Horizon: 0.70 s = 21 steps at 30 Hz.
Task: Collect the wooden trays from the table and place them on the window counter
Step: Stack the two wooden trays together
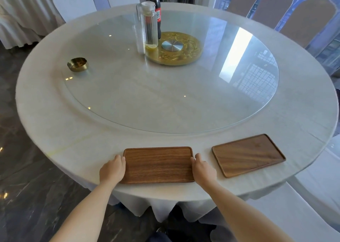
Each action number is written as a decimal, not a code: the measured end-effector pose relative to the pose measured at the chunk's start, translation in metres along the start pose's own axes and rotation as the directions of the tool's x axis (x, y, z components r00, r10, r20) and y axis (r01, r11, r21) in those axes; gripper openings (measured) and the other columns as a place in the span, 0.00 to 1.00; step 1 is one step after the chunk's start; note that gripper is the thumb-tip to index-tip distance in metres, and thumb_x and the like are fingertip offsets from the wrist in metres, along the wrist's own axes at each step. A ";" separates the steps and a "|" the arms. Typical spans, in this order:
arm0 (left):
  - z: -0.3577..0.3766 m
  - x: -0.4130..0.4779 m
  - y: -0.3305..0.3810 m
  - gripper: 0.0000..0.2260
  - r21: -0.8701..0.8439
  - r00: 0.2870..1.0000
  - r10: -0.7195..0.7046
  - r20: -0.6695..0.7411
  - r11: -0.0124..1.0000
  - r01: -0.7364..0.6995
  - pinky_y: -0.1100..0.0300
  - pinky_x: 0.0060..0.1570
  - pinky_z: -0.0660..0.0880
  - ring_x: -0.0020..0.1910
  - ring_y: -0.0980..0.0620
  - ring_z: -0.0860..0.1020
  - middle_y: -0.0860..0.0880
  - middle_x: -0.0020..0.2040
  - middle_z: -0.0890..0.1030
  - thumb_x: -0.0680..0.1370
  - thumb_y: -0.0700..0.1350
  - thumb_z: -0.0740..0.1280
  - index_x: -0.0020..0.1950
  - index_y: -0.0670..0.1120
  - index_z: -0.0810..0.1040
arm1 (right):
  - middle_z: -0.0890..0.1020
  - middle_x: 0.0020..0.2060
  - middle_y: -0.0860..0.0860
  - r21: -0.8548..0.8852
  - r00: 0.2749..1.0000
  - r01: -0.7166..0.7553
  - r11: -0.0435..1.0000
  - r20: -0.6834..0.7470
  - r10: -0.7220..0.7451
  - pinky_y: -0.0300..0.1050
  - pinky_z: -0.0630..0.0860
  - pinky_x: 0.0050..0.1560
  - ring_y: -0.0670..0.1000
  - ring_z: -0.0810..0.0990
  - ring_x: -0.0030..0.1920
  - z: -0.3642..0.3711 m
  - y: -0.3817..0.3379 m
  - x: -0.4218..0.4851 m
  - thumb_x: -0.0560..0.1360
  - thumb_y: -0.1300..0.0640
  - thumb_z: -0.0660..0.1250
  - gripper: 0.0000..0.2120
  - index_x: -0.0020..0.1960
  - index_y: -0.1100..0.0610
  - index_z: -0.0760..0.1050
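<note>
Two flat wooden trays lie near the front edge of a round white-clothed table (55, 131). The nearer tray (158, 165) is rectangular and lies square to me. My left hand (113, 169) grips its left short edge and my right hand (203, 167) grips its right short edge, fingers curled under the rims. The tray still rests flat on the cloth. The second tray (248, 155) lies to the right, turned at an angle, untouched. No window counter is recognisable in this view.
A glass turntable (184, 98) covers the table's middle, carrying a clear pitcher (149, 26), a cola bottle (156, 4) and a gold centre disc (173, 48). A brass ashtray (77, 64) sits at the left. Covered chairs ring the table; dark marble floor lies to my left.
</note>
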<state>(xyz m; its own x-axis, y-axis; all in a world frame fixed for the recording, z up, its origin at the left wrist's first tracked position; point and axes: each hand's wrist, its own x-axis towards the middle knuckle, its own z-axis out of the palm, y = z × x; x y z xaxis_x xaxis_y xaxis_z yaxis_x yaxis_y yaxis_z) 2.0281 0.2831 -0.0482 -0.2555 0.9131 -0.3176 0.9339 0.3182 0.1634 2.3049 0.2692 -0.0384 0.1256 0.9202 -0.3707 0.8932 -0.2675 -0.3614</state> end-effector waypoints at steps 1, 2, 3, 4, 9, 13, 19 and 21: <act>-0.004 0.003 0.003 0.18 0.003 1.000 -0.008 -0.018 1.000 0.008 0.56 0.38 0.71 0.38 0.48 0.74 0.46 0.40 0.76 0.82 0.49 0.45 0.52 0.41 0.71 | 0.82 0.46 0.60 -0.027 1.000 0.011 1.000 -0.013 -0.011 0.48 0.67 0.38 0.63 0.80 0.47 -0.004 0.002 0.001 0.81 0.50 0.46 0.12 0.49 0.58 0.62; -0.010 0.005 0.007 0.18 0.015 0.999 -0.007 -0.035 1.000 0.007 0.55 0.39 0.71 0.38 0.47 0.74 0.45 0.41 0.76 0.82 0.49 0.45 0.54 0.41 0.71 | 0.83 0.47 0.60 -0.055 0.999 0.022 0.998 -0.030 -0.024 0.48 0.67 0.39 0.63 0.81 0.48 -0.009 0.004 0.002 0.81 0.50 0.46 0.14 0.52 0.59 0.64; -0.014 0.006 0.013 0.17 0.042 0.998 0.013 -0.053 0.999 -0.011 0.55 0.39 0.71 0.39 0.45 0.74 0.44 0.42 0.78 0.82 0.49 0.45 0.56 0.41 0.70 | 0.82 0.48 0.60 -0.075 0.998 0.031 0.997 -0.051 -0.035 0.48 0.67 0.39 0.63 0.81 0.49 -0.015 0.007 0.004 0.81 0.50 0.47 0.16 0.56 0.60 0.65; -0.019 0.007 0.022 0.17 0.080 0.996 0.047 -0.070 0.996 -0.041 0.54 0.40 0.72 0.40 0.44 0.76 0.43 0.44 0.80 0.82 0.48 0.46 0.57 0.41 0.69 | 0.82 0.49 0.61 -0.086 0.997 0.035 0.996 -0.072 -0.041 0.48 0.67 0.40 0.63 0.81 0.49 -0.022 0.010 0.007 0.81 0.50 0.47 0.16 0.58 0.60 0.65; -0.021 -0.001 0.093 0.14 0.156 0.970 0.221 -0.097 0.966 -0.205 0.51 0.47 0.74 0.51 0.38 0.80 0.40 0.53 0.82 0.81 0.46 0.48 0.57 0.40 0.68 | 0.82 0.52 0.61 -0.041 0.990 0.007 0.999 -0.142 -0.013 0.50 0.70 0.44 0.63 0.80 0.53 -0.065 0.044 0.025 0.81 0.51 0.48 0.16 0.60 0.59 0.65; 0.000 -0.016 0.163 0.15 0.102 0.950 0.295 -0.104 0.953 -0.285 0.54 0.39 0.69 0.47 0.39 0.81 0.40 0.48 0.83 0.82 0.47 0.49 0.57 0.39 0.69 | 0.80 0.54 0.59 0.006 0.979 0.000 1.000 -0.202 0.002 0.48 0.65 0.41 0.64 0.79 0.52 -0.102 0.095 0.033 0.80 0.52 0.50 0.14 0.58 0.61 0.66; 0.034 -0.043 0.259 0.16 -0.029 0.977 0.212 -0.029 0.977 -0.212 0.51 0.51 0.73 0.56 0.38 0.78 0.37 0.55 0.81 0.81 0.51 0.50 0.55 0.40 0.70 | 0.72 0.61 0.58 0.029 0.970 -0.107 0.994 -0.219 0.111 0.51 0.69 0.44 0.64 0.78 0.53 -0.148 0.183 0.048 0.81 0.53 0.50 0.15 0.60 0.61 0.66; 0.046 -0.053 0.277 0.16 -0.037 0.979 0.203 0.008 0.979 -0.203 0.52 0.53 0.73 0.57 0.39 0.78 0.38 0.56 0.81 0.81 0.53 0.50 0.53 0.42 0.70 | 0.70 0.61 0.59 -0.005 0.972 -0.129 0.992 -0.197 0.125 0.53 0.72 0.47 0.64 0.78 0.53 -0.153 0.206 0.053 0.81 0.56 0.49 0.14 0.61 0.62 0.65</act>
<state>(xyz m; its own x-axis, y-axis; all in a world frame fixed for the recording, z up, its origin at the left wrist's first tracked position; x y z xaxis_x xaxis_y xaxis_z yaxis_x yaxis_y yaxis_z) 2.3115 0.3113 -0.0287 -0.0584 0.9565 -0.2857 0.9563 0.1358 0.2591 2.5610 0.3063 -0.0017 0.3189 0.9176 -0.2373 0.8719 -0.3822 -0.3061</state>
